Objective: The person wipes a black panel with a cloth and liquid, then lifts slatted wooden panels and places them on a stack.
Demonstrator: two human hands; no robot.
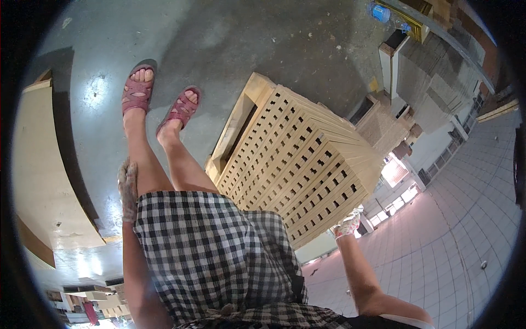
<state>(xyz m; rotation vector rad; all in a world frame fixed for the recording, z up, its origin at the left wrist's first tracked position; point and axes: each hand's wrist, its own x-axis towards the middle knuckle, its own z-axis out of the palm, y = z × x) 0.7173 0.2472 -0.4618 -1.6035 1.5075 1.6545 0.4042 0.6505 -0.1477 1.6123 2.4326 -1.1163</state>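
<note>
A tall stack of pale wooden slats [296, 159], its face patterned with rows of dark rectangular holes, rises in front of me, right of my legs. It rests on a wooden base [233, 123]. My right hand [348, 223], in a light patterned glove, is at the stack's near right corner and seems to touch it; its fingers are not clear enough to read. Beside my left leg hangs my left hand [128, 189] in a dirty pale glove, fingers stretched downward, with nothing seen in it.
A large pale board [52, 175] stands at the left. My sandalled feet [139, 90] are on the grey concrete floor [230, 44]. Beyond the stack are more wood piles [381, 120], a white-sided box [390, 68] and a blue plastic bottle [379, 13].
</note>
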